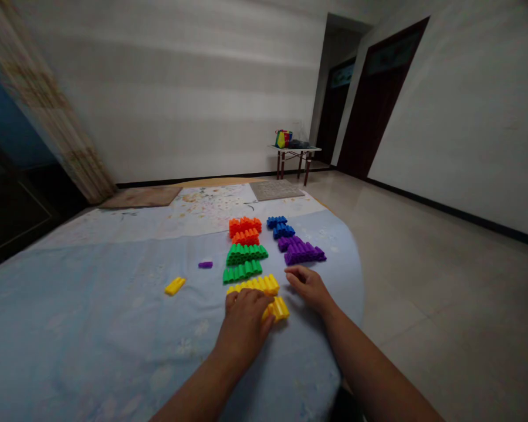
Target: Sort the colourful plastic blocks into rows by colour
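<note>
My left hand [246,316] reaches over the nearer row of yellow tube-shaped plastic blocks [280,309], its fingers curled around them and hiding part of the row. Just beyond it lies another row of yellow blocks [268,285]. My right hand [307,285] hovers to the right of the yellow rows, fingers loosely bent and apart, with nothing visible in them. Past my right fingertips are stacked purple blocks [305,252]. Green blocks [242,271] lie in two groups beyond the yellow ones.
Orange blocks [245,226] and blue blocks [283,230] sit farther back. Off to the left are a small yellow piece [175,286] and a single purple piece [205,265]. A pale blue cloth [114,328] covers the rounded table. A small side table [313,149] stands by the wall.
</note>
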`<state>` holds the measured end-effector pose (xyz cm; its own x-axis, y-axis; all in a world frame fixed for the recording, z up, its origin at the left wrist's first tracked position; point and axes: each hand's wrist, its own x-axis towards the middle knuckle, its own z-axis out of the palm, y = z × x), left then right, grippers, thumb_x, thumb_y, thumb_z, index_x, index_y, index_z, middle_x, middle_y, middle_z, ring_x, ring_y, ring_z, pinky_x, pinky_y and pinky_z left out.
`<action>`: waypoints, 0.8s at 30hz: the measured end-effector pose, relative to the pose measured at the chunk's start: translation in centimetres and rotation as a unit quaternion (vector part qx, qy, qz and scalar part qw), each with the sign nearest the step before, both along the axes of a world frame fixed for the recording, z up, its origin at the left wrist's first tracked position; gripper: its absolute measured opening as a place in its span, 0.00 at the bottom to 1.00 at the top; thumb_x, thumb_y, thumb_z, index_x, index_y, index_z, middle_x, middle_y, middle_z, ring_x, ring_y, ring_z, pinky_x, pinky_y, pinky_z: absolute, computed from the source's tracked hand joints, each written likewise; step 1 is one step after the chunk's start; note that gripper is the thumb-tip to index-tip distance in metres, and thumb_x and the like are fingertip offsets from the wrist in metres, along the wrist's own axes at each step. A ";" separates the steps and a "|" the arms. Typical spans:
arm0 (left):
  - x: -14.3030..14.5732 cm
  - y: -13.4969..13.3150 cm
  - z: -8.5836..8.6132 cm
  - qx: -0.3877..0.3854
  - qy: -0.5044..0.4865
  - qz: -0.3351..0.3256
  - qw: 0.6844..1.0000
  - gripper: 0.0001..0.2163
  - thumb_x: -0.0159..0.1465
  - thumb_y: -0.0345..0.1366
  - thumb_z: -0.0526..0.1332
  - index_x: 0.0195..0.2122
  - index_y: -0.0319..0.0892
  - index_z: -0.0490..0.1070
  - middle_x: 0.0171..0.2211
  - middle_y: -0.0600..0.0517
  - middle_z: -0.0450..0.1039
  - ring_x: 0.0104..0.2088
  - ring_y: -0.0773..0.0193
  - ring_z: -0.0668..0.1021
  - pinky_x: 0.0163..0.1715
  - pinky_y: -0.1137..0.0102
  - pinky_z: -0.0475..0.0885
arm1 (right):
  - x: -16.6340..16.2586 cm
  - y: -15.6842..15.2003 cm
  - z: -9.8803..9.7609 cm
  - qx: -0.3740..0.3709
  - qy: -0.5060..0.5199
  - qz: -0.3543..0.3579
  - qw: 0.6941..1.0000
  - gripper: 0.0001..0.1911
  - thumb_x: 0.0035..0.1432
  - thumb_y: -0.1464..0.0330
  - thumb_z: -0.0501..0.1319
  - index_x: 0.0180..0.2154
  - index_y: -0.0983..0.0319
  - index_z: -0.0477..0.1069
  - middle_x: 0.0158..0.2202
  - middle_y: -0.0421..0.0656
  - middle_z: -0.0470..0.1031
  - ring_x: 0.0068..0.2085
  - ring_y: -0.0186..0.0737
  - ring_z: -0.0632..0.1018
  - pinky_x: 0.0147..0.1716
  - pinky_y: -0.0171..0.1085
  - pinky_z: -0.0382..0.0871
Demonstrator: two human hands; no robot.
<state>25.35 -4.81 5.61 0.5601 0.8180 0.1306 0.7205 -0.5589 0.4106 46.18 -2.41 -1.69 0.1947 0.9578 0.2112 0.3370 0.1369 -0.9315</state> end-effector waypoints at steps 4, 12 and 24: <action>-4.1 2.6 0.8 0.063 -0.044 0.103 0.992 0.13 0.61 0.41 0.54 0.44 0.49 0.72 0.47 0.49 0.73 0.50 0.56 0.71 0.52 0.54 0.58 | 0.1 -0.3 0.1 -0.003 -0.007 -0.001 1.000 0.17 0.54 0.59 0.59 0.38 0.65 0.74 0.29 0.42 0.75 0.28 0.35 0.72 0.28 0.33 0.67; -14.8 8.8 -0.4 0.005 0.072 0.365 0.928 0.21 0.60 0.45 0.49 0.50 0.44 0.69 0.54 0.42 0.68 0.54 0.49 0.69 0.51 0.51 0.61 | 0.1 -0.4 0.0 -0.038 -0.004 0.018 0.999 0.19 0.54 0.56 0.57 0.38 0.65 0.74 0.25 0.41 0.72 0.24 0.34 0.71 0.24 0.33 0.65; -14.8 8.6 -0.9 -0.006 0.153 0.293 0.944 0.25 0.59 0.45 0.48 0.54 0.39 0.65 0.46 0.38 0.74 0.49 0.48 0.73 0.48 0.53 0.61 | 0.5 0.3 -1.0 -0.036 -0.001 0.023 0.999 0.19 0.53 0.54 0.58 0.35 0.64 0.74 0.24 0.41 0.73 0.22 0.35 0.72 0.22 0.34 0.67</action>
<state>10.58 3.76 4.68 0.0210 0.9995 0.0248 0.9904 -0.0242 0.1361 46.67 -2.14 -2.72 0.1500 0.9786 0.1411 0.3348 0.0840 -0.9385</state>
